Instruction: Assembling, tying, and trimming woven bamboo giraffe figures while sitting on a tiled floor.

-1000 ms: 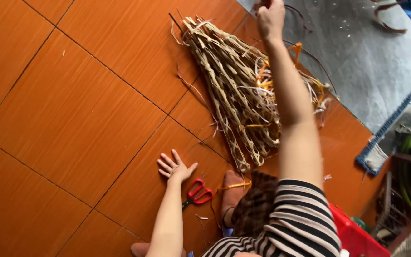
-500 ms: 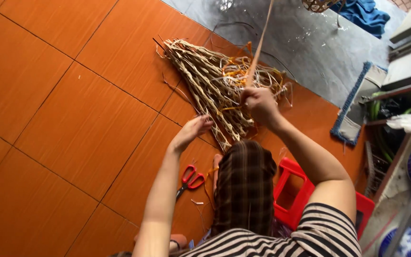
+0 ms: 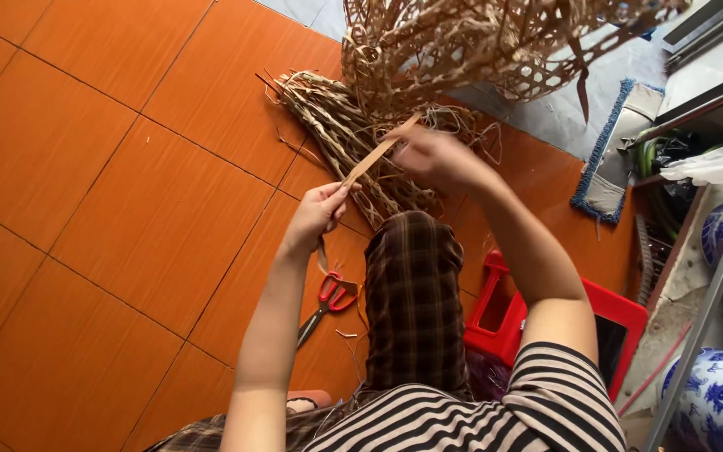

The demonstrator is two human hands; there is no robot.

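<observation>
An orange tiled floor point(image 3: 110, 192) fills most of the head view, its grout lines running diagonally, with a grey patch of floor beyond it at the top. A large openwork woven basket point(image 3: 462, 46) of pale dried fibre hangs into the upper part of the view, loose ends trailing from its rim. Beneath it on the tiles lies a bundle of dried fibre strips point(image 3: 336, 134), fanned out and tangled at its far end. The person, in a striped top, sits with one leg in plaid trousers point(image 3: 416, 293) stretched toward the bundle. A red plastic stool point(image 3: 546, 322) stands just beside that leg, on the right. At the right edge are a blue-edged floor mat point(image 3: 612, 167) and blue-and-white ceramic pots point(image 3: 717, 389) behind a metal frame. The left hand point(image 3: 320, 213) is closed around the lower part of a flat tan strip point(image 3: 374, 155), which it holds above the floor, in front of the bundle. The right hand point(image 3: 437, 155) is blurred at the strip's upper end; it looks curled at the strip, but the grip cannot be told for certain. Red-handled scissors point(image 3: 328, 301) lie on the tiles just below the left hand, beside the plaid leg.
</observation>
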